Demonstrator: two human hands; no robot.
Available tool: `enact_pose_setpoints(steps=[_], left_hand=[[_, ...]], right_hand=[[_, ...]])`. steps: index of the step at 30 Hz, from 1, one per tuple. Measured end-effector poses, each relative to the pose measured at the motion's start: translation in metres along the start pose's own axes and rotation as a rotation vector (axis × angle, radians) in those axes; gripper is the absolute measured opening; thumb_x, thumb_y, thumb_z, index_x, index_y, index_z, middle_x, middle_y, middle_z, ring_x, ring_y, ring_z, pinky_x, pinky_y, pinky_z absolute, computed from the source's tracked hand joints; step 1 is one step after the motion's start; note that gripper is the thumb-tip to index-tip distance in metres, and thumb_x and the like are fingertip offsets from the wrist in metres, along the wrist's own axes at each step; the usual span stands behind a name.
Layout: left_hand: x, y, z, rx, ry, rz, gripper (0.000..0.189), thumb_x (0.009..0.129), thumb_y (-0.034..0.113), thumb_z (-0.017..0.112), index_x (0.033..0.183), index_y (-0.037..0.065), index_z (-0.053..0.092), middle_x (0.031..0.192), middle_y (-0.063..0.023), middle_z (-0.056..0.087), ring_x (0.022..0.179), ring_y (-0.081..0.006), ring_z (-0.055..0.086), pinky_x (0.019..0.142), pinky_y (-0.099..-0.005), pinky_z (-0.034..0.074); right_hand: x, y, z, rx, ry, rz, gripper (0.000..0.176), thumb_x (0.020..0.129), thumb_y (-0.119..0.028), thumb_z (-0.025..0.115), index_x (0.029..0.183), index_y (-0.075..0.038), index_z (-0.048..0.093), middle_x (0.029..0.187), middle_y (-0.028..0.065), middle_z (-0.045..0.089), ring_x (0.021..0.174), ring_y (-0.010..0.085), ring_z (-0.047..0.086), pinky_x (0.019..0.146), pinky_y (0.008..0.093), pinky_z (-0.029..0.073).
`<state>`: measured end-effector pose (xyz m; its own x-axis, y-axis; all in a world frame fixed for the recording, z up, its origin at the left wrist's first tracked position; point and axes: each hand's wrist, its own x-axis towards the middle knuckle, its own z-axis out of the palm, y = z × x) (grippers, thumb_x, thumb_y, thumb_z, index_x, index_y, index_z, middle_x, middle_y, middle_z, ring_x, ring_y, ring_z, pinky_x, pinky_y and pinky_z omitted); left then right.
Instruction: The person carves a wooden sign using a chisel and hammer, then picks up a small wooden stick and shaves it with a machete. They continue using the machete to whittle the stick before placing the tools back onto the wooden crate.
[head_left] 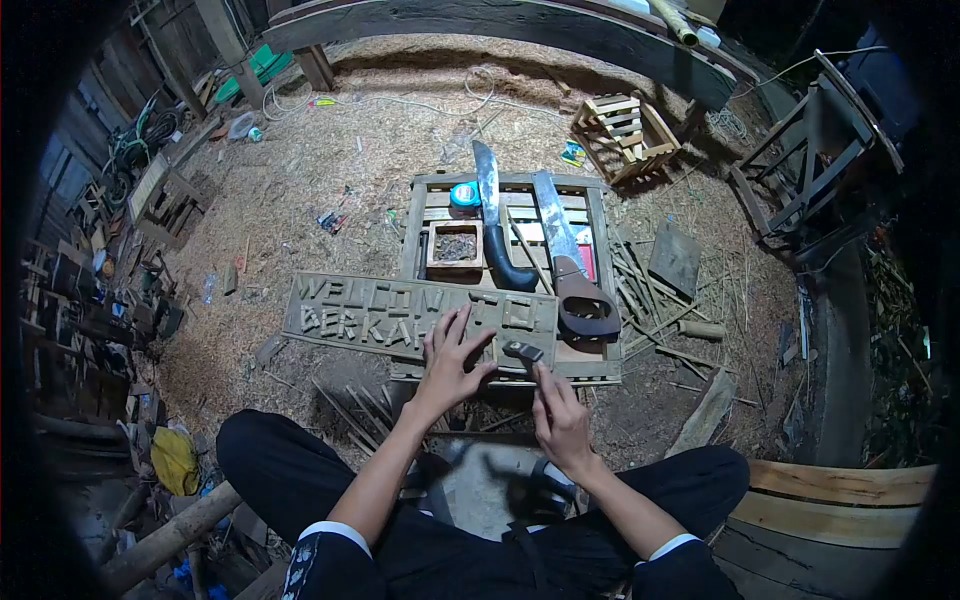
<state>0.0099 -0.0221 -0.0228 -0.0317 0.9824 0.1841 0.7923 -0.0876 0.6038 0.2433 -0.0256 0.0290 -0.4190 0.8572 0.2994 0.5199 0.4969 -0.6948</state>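
Here, left hand (452, 355) lies spread at the sign board (360, 310) edge, right hand (562, 425) gripping a hammer (522, 351).

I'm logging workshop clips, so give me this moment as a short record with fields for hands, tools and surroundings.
Left: left hand spread flat on the long wooden sign board with raised letters
Right: right hand grips what looks like a small grey-headed hammer
Tools beyond: curved machete with black handle, hand saw with brown handle, round blue tape measure
Support: slatted wooden pallet
Ground: sawdust-covered floor
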Motion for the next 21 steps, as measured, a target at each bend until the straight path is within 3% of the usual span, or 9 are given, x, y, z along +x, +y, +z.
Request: enact_pose_setpoints(steps=[1,3,7,15,17,19,21], left_hand=[[0.001,0.000,0.001,0.009,0.002,-0.007,0.060,0.079,0.031,0.082,0.137,0.025,0.066,0.165,-0.0152,0.032,0.150,-0.0375,0.026,0.119,-0.0536,0.019],[0.002,0.002,0.000,0.019,0.007,-0.013,0.060,0.079,0.031,0.083,0.136,0.025,0.066,0.165,-0.0151,0.033,0.150,-0.0375,0.026,0.119,-0.0538,0.019],[0.000,0.000,0.001,-0.002,0.013,-0.008,0.060,0.078,0.031,0.083,0.136,0.023,0.066,0.165,-0.0161,0.032,0.150,-0.0373,0.026,0.119,-0.0542,0.019],[0.000,-0.001,0.003,-0.015,0.032,-0.004,0.059,0.078,0.032,0.083,0.134,0.025,0.068,0.165,-0.0148,0.032,0.150,-0.0377,0.027,0.118,-0.0556,0.020],[0.000,0.001,0.000,-0.011,0.014,-0.017,0.059,0.078,0.032,0.083,0.134,0.025,0.068,0.166,-0.0145,0.031,0.150,-0.0376,0.026,0.118,-0.0559,0.019],[0.000,0.002,-0.001,-0.010,0.012,-0.010,0.058,0.079,0.031,0.083,0.134,0.023,0.067,0.164,-0.0158,0.032,0.150,-0.0376,0.026,0.119,-0.0543,0.019],[0.002,0.003,-0.002,-0.004,0.014,-0.001,0.058,0.079,0.030,0.083,0.134,0.022,0.067,0.163,-0.0172,0.033,0.150,-0.0376,0.026,0.120,-0.0527,0.018]], right_hand=[[-0.001,0.000,-0.001,-0.003,0.002,0.001,0.056,0.092,-0.004,0.064,0.147,-0.009,0.052,0.107,0.0169,0.063,0.087,0.0384,0.068,0.071,0.0462,0.055],[-0.001,0.001,-0.001,-0.109,-0.210,0.060,0.060,0.090,-0.002,0.065,0.148,-0.008,0.050,0.105,0.0166,0.062,0.087,0.0372,0.068,0.070,0.0458,0.056],[-0.001,0.005,0.003,-0.105,-0.053,-0.034,0.065,0.089,0.000,0.066,0.151,-0.008,0.048,0.103,0.0161,0.062,0.085,0.0359,0.067,0.071,0.0455,0.056],[-0.002,0.006,0.003,-0.144,-0.059,-0.081,0.065,0.087,0.002,0.066,0.150,-0.005,0.049,0.107,0.0171,0.063,0.088,0.0360,0.068,0.071,0.0434,0.056],[-0.010,0.010,0.007,-0.099,0.067,-0.095,0.065,0.086,0.002,0.066,0.149,-0.005,0.050,0.107,0.0169,0.063,0.087,0.0358,0.068,0.070,0.0434,0.056],[-0.008,0.008,0.007,-0.088,0.024,-0.079,0.066,0.086,0.003,0.065,0.149,-0.005,0.050,0.107,0.0170,0.063,0.087,0.0360,0.068,0.070,0.0439,0.056],[-0.007,0.008,0.010,-0.185,-0.150,0.000,0.067,0.086,0.004,0.064,0.150,-0.005,0.048,0.107,0.0172,0.063,0.087,0.0365,0.068,0.070,0.0447,0.056]])
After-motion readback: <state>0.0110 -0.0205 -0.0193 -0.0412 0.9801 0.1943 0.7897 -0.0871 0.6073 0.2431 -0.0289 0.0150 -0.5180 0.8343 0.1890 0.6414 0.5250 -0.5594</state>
